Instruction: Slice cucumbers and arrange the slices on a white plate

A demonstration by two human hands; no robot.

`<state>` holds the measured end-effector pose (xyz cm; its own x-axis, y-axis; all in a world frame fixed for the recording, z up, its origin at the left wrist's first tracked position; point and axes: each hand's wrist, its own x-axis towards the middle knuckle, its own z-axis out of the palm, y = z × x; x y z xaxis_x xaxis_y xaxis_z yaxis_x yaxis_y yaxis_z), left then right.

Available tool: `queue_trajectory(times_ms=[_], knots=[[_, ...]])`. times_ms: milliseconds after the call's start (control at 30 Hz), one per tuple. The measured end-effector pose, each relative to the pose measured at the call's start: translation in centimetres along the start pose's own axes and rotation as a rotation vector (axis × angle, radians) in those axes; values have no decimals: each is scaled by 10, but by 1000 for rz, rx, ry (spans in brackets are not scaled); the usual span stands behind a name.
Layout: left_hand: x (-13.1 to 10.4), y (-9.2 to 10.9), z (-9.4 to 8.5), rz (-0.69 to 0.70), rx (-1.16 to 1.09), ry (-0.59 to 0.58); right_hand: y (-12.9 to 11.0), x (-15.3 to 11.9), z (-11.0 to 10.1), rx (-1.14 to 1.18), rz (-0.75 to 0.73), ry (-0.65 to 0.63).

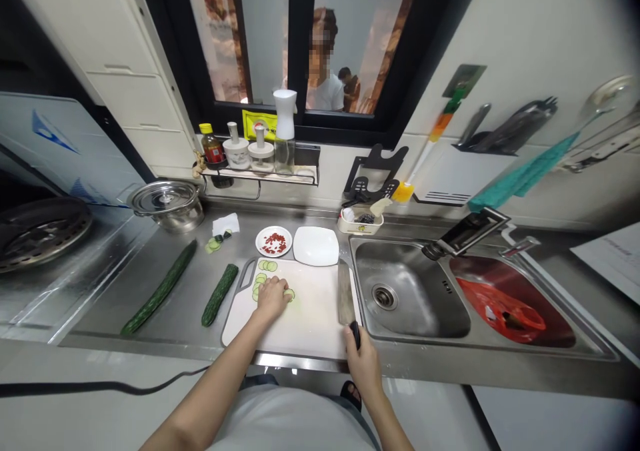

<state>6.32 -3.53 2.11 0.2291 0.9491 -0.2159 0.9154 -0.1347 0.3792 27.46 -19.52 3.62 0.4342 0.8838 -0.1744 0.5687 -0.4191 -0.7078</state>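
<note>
On the white cutting board (310,324), my left hand (273,298) is closed over cucumber slices, its fingers curled down. One cucumber slice (289,295) shows beside the fingertips, and more slices (260,281) lie to the left of them. A small group of slices (267,265) rests near the board's upper left corner. My right hand (364,358) grips the black handle of a kitchen knife (345,294). Its wide blade points away from me along the board's right side. Left of the board lie a cut cucumber (220,296) and a long whole cucumber (163,291).
Behind the board stand a small plate of chopped red pieces (260,246) and a white square plate (316,244). A double sink (415,328) adjoins on the right, a red plastic bag (500,311) in its far basin. A lidded pot (173,214) stands back left.
</note>
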Motion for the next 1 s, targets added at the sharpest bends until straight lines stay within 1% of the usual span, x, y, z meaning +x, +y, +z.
queue_trajectory(times_ms=[133,267,400,500,567,700,800,900,1000], knots=[[2,2,0,-28,-41,10,0,-2,4,-43,8,-22],[0,4,-2,-38,-146,10,-3,-3,7,-66,-24,-25],[-9,-1,0,-41,-280,82,-4,-1,8,-89,-38,0],[-19,-13,1,-66,-388,140,-5,0,8,-106,-41,-17],[-24,-24,1,-111,-425,180,-6,0,7,-105,-48,-33],[-33,-52,3,-213,-432,263,-9,0,8,-84,-58,-43],[-36,-70,8,-264,-422,285,-12,1,10,-62,-62,-55],[-38,-79,11,-279,-390,292,-14,2,11,-41,-81,-68],[-39,-80,9,-298,-336,284,-16,3,11,-32,-91,-67]])
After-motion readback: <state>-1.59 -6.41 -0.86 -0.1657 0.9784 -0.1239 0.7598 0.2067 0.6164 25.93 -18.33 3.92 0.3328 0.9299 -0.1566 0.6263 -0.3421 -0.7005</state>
